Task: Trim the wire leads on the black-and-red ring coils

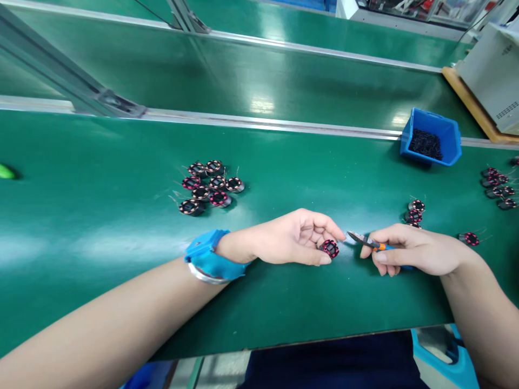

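My left hand (298, 237) rests on the green bench and pinches a small round coil part (330, 248) with black and pink windings between thumb and fingers. A blue wrist strap (208, 258) circles that wrist. My right hand (413, 253) is closed round small cutting pliers (367, 241) with orange and blue handles. The jaws point left, close to the coil part.
A cluster of several similar coils (208, 186) lies to the upper left. More coils (414, 212) sit just beyond my right hand and others at the far right (497, 188). A blue bin (432, 138) of dark small parts stands by the metal rail (259, 121).
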`<state>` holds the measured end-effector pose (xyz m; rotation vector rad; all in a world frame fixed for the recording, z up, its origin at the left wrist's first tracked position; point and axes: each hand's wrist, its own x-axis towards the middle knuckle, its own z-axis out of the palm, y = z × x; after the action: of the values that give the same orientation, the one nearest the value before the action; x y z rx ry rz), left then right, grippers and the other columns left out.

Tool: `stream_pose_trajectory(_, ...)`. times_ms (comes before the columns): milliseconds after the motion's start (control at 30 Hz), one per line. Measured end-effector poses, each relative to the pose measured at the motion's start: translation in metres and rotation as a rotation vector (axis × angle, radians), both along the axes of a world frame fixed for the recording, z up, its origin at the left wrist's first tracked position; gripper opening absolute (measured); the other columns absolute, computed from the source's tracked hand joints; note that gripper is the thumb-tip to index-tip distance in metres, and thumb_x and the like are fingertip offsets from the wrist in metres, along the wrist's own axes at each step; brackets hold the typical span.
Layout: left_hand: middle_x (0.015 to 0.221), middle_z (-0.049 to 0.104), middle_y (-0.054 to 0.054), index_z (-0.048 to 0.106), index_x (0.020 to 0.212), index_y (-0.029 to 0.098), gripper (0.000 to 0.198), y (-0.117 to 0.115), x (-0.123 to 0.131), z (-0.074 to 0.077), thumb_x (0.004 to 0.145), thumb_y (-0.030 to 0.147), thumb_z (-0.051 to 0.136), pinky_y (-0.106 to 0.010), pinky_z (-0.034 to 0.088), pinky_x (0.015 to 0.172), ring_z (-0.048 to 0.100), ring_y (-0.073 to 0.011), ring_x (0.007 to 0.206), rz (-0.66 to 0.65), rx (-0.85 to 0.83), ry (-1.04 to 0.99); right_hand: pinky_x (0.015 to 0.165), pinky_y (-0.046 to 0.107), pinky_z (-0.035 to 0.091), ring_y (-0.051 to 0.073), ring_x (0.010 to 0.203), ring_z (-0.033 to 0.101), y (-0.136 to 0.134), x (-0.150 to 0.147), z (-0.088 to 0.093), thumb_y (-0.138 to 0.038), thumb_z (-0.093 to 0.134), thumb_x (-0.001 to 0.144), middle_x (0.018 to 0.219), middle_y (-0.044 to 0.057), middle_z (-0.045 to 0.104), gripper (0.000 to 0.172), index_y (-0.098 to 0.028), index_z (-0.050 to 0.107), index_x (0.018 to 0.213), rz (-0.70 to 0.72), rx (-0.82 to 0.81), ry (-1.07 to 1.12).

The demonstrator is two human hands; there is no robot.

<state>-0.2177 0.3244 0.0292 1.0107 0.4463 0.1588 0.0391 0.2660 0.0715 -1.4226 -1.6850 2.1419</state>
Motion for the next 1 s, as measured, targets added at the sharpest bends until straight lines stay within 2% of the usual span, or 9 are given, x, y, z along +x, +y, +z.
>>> stream_pose_trajectory(700,0.086,0.069,-0.006,0.065,0.106,0.014,0.036,-0.0002,-0.0005,0.001,0.071,0.012,0.073,-0.02,0.052,0.064,0.064,-0.0101,0.072,-0.013,0.051,-0.025,0.056,0.022,0.05,0.012,0.062,0.059,-0.0025,-0.0045,0.0015,-0.035,0.054,0.09,0.072,0.003,0.062,0.026,-0.015,0.066,0.101,0.034,0.077,-0.046)
stream_pose_trajectory(1000,0.086,0.07,-0.006,0.066,0.105,0.015,0.037,-0.0004,-0.0003,0.0008,0.069,0.011,0.075,-0.02,0.053,0.066,0.064,-0.0103,0.072,-0.012,0.015,-0.014,0.055,0.022,0.049,0.012,0.062,0.056,-0.0025,-0.0046,0.0004,-0.038,0.052,0.092,0.072,0.002,0.06,0.029,-0.015,0.065,0.102,0.06,0.094,-0.051)
